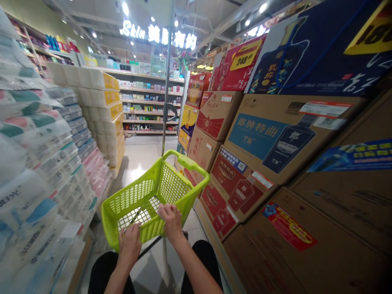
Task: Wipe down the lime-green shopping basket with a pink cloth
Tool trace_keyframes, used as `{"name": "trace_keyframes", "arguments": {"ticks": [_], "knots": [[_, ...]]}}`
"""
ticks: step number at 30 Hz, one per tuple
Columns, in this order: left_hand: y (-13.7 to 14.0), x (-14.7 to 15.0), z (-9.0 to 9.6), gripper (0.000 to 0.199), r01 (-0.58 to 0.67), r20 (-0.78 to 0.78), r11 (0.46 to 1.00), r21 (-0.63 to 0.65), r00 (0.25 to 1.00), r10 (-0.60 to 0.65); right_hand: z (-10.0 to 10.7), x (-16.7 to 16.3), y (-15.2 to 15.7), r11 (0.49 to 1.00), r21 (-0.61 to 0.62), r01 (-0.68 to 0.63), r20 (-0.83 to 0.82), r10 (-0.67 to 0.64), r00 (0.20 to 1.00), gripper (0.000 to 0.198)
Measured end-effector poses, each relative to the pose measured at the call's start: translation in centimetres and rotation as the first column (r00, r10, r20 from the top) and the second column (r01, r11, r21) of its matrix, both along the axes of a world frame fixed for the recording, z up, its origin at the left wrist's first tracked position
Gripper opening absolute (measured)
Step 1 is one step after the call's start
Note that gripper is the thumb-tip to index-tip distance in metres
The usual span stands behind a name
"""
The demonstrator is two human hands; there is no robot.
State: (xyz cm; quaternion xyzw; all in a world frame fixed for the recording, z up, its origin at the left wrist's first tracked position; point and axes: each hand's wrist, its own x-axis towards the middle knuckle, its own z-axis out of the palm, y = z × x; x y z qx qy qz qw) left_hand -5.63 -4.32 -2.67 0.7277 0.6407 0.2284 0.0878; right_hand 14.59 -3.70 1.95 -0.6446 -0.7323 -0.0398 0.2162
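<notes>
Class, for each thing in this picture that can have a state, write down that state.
Basket: open at the top.
Left hand: fingers curled at the basket's near rim.
Right hand: fingers curled over the same rim.
Cartons: stacked.
Packs: plastic-wrapped, stacked.
Shelves: stocked.
Sign: lit.
Ceiling light: on.

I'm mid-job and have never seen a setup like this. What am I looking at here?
There is no machine: the one picture comes from a camera worn on a person's head, looking forward and down. Their bare left hand and right hand are at the near rim of a lime-green, perforated plastic shopping basket; how firmly they grip is unclear. White plastic-wrapped packs are stacked on the left, printed cardboard boxes on the right; shelves of small products stand ahead.
</notes>
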Motion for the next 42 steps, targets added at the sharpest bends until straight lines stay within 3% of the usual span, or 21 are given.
{"name": "trace_keyframes", "arguments": {"ticks": [3,6,9,12,16,19,20,22,24,26,29,32,34,37,38,40,42], "knots": [[-0.6,-2.3,0.3,0.038,-0.082,-0.014,0.995,0.060,0.996,0.083,1.5,2.6,1.4,0.983,0.039,0.181,-0.017,-0.181,0.983,0.053],[-1.0,-3.3,0.3,0.038,-0.133,-0.005,0.987,0.092,0.991,0.134,0.7,1.1,1.6,0.967,0.050,0.252,-0.027,-0.251,0.968,0.058],[-1.2,-3.4,0.2,0.039,-0.115,0.019,0.989,0.094,0.993,0.114,-1.2,-2.9,0.3,0.994,0.027,0.106,-0.034,-0.105,0.994,0.065],[-1.4,-4.0,0.2,0.039,-0.107,0.037,0.988,0.113,0.994,0.103,-1.2,-3.3,-0.2,0.998,0.005,-0.061,-0.046,0.062,0.997,0.065],[-1.7,-5.7,0.4,0.037,-0.192,0.062,0.974,0.121,0.981,0.186,0.3,-0.1,1.1,0.986,0.026,0.166,-0.085,-0.163,0.983,0.055],[-1.5,-6.3,0.3,0.038,-0.215,0.104,0.974,0.066,0.973,0.208,-0.6,-2.3,0.6,0.969,0.055,0.242,-0.106,-0.235,0.966,0.061],[-1.5,-6.4,0.2,0.038,-0.193,0.123,0.980,0.048,0.975,0.186,-1.3,-4.1,0.0,0.978,0.059,0.200,-0.105,-0.193,0.976,0.066],[-1.4,-6.4,0.0,0.038,-0.134,0.158,0.991,0.030,0.979,0.127,-2.5,-7.4,-1.5,0.997,0.073,-0.004,-0.093,0.011,0.996,0.069],[-1.5,-6.8,-0.3,0.039,-0.098,0.177,0.995,0.030,0.980,0.091,-2.9,-8.9,-2.4,0.981,0.057,-0.184,-0.090,0.188,0.978,0.068],[-1.7,-7.6,-0.6,0.040,-0.113,0.181,0.993,0.034,0.978,0.105,-2.3,-7.6,-2.3,0.987,0.039,-0.155,-0.110,0.158,0.981,0.061],[-2.0,-9.2,-1.0,0.040,-0.172,0.185,0.984,0.034,0.969,0.163,-1.3,-4.1,-0.8,0.998,0.041,0.039,-0.129,-0.034,0.991,0.061],[-2.0,-10.0,-1.4,0.040,-0.201,0.204,0.978,0.045,0.961,0.188,-1.8,-4.5,-0.6,0.983,0.084,0.166,-0.143,-0.153,0.978,0.065],[-2.0,-9.9,-1.5,0.039,-0.186,0.213,0.980,0.072,0.963,0.167,-2.9,-7.3,-1.8,0.988,0.116,0.104,-0.135,-0.088,0.987,0.069],[-2.1,-9.6,-1.6,0.037,-0.152,0.226,0.982,0.109,0.966,0.125,-3.8,-10.6,-3.6,0.981,0.108,-0.164,-0.095,0.174,0.980,0.071],[-2.2,-9.6,-1.6,0.036,-0.154,0.231,0.982,0.112,0.965,0.125,-3.6,-10.7,-3.8,0.975,0.094,-0.199,-0.090,0.208,0.974,0.069],[-2.5,-9.9,-1.7,0.037,-0.182,0.243,0.978,0.103,0.958,0.153,-3.0,-9.2,-3.3,0.985,0.075,-0.154,-0.096,0.161,0.982,0.062],[-2.8,-10.3,-1.7,0.038,-0.212,0.260,0.974,0.085,0.948,0.184,-2.2,-7.2,-2.4,0.996,0.085,-0.001,-0.121,0.011,0.993,0.059]]}}
